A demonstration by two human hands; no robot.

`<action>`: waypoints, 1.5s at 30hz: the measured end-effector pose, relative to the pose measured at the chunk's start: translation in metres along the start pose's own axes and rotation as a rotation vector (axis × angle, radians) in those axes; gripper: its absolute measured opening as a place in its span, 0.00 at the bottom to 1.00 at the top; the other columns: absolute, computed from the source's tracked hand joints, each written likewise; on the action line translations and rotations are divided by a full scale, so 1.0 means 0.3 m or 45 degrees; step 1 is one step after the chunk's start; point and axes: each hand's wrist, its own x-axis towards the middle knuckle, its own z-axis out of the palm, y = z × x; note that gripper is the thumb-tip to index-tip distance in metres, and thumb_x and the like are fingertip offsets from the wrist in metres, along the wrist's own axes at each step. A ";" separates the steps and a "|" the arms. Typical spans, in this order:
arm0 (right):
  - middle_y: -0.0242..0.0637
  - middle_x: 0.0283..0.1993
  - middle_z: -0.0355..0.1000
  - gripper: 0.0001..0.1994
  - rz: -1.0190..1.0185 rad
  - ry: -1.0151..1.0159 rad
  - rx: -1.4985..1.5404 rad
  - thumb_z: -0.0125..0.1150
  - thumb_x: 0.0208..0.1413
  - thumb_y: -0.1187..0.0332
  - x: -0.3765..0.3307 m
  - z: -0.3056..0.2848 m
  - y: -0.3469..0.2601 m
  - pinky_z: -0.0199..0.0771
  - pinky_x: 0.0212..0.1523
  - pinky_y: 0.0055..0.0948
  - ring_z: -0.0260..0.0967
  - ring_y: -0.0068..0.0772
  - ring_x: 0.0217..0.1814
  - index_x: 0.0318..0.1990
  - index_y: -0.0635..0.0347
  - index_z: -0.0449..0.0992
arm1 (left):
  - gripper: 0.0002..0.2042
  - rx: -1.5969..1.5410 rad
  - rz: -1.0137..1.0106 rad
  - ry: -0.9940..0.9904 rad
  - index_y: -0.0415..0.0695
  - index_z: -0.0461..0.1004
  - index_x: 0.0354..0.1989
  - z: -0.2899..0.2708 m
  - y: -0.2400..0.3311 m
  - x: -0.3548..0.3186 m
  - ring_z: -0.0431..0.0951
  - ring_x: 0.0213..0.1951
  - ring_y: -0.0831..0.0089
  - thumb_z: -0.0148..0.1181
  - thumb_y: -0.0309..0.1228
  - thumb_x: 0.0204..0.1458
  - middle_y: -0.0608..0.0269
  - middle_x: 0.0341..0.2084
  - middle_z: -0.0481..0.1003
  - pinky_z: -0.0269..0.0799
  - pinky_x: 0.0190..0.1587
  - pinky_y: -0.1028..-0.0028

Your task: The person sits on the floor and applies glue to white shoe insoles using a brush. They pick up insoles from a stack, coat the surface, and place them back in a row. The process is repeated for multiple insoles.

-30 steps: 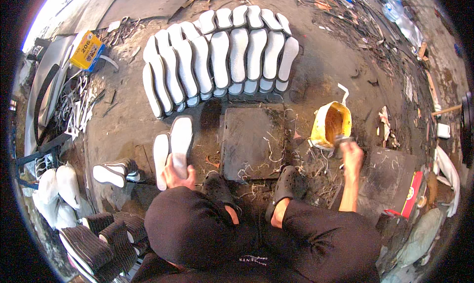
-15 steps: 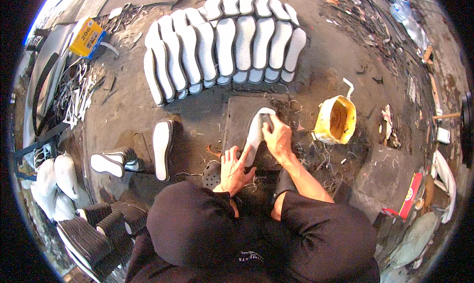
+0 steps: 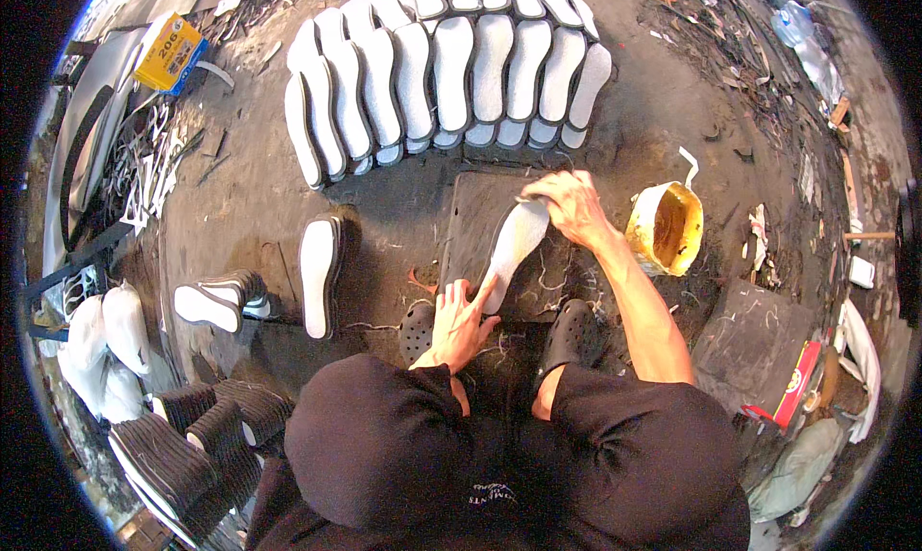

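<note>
A white-faced shoe sole [image 3: 519,239] lies aslant on a dark board [image 3: 471,205] in front of me. My left hand [image 3: 457,328] rests at its near end, fingers spread, with the index finger pressing on the sole's edge. At the far end, my right hand [image 3: 574,208] is closed, fingertips at the sole's tip. Whatever it pinches is mostly hidden; only a small flat, pale edge shows beneath the fingers. A yellow-rimmed pot [image 3: 666,229] with brownish residue inside and a white handle sticking up stands to the right of this hand.
Many white-topped soles [image 3: 451,66] stand overlapped in curved rows beyond the board. Left lie a short stack of soles [image 3: 320,277] and a toppled stack [image 3: 211,308]. Dark ribbed soles [image 3: 173,460], white bags [image 3: 106,344], a yellow-blue box [image 3: 171,53] and a red box [image 3: 797,383] surround me.
My right hand has slid from the sole's upper part to its far tip and outward to the right. The sole tilts more to the right. My left hand stays at the near end.
</note>
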 end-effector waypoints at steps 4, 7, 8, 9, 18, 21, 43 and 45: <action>0.44 0.53 0.84 0.23 0.144 0.222 0.103 0.61 0.56 0.78 -0.265 0.123 -0.091 0.80 0.61 0.51 0.80 0.51 0.56 0.58 0.52 0.86 | 0.45 -0.042 0.003 0.029 0.57 0.65 0.82 0.012 -0.007 0.010 0.70 0.57 0.47 0.79 0.38 0.54 0.48 0.54 0.71 0.67 0.61 0.51; 0.47 0.50 0.84 0.20 0.148 0.012 0.288 0.62 0.60 0.77 -0.294 0.132 -0.215 0.82 0.60 0.51 0.81 0.55 0.55 0.59 0.53 0.85 | 0.44 -0.020 0.016 0.081 0.56 0.67 0.81 -0.001 -0.031 0.011 0.70 0.56 0.49 0.80 0.38 0.53 0.51 0.52 0.71 0.67 0.60 0.53; 0.50 0.51 0.84 0.18 0.256 0.116 0.305 0.63 0.61 0.77 -0.245 0.099 -0.216 0.83 0.60 0.49 0.83 0.56 0.55 0.58 0.56 0.85 | 0.44 -0.013 0.040 0.116 0.55 0.67 0.81 -0.008 -0.031 0.018 0.70 0.55 0.51 0.80 0.39 0.53 0.51 0.51 0.71 0.66 0.58 0.54; 0.52 0.52 0.85 0.16 0.397 0.214 0.285 0.64 0.63 0.78 -0.214 0.052 -0.160 0.83 0.60 0.47 0.84 0.56 0.55 0.57 0.59 0.86 | 0.45 -0.043 0.090 0.135 0.55 0.66 0.81 0.014 -0.005 0.051 0.70 0.54 0.52 0.80 0.39 0.53 0.52 0.51 0.70 0.65 0.57 0.55; 0.47 0.51 0.85 0.18 0.302 0.224 0.227 0.59 0.63 0.77 -0.250 0.167 -0.133 0.81 0.57 0.53 0.81 0.55 0.55 0.58 0.55 0.84 | 0.39 -0.113 0.089 0.068 0.52 0.69 0.78 0.026 -0.036 0.069 0.71 0.58 0.51 0.74 0.31 0.53 0.55 0.56 0.73 0.68 0.62 0.52; 0.44 0.49 0.84 0.21 0.078 0.156 0.325 0.58 0.57 0.78 -0.384 0.229 -0.349 0.82 0.58 0.49 0.80 0.53 0.53 0.57 0.54 0.85 | 0.39 -0.132 0.066 0.067 0.53 0.70 0.78 0.000 -0.075 0.056 0.72 0.60 0.52 0.71 0.28 0.52 0.56 0.58 0.73 0.68 0.63 0.52; 0.46 0.43 0.85 0.16 0.172 0.126 0.002 0.57 0.65 0.70 0.057 0.070 -0.057 0.82 0.53 0.53 0.83 0.56 0.47 0.56 0.46 0.84 | 0.40 -0.026 -0.037 0.102 0.52 0.69 0.78 0.018 -0.012 0.041 0.72 0.61 0.54 0.77 0.38 0.54 0.57 0.62 0.74 0.67 0.63 0.53; 0.48 0.43 0.85 0.16 0.206 0.122 -0.126 0.58 0.63 0.70 -0.007 0.096 -0.072 0.83 0.52 0.49 0.84 0.56 0.47 0.55 0.49 0.85 | 0.40 -0.106 -0.065 0.046 0.52 0.70 0.78 0.024 -0.006 0.047 0.72 0.64 0.51 0.77 0.37 0.54 0.55 0.64 0.75 0.67 0.67 0.51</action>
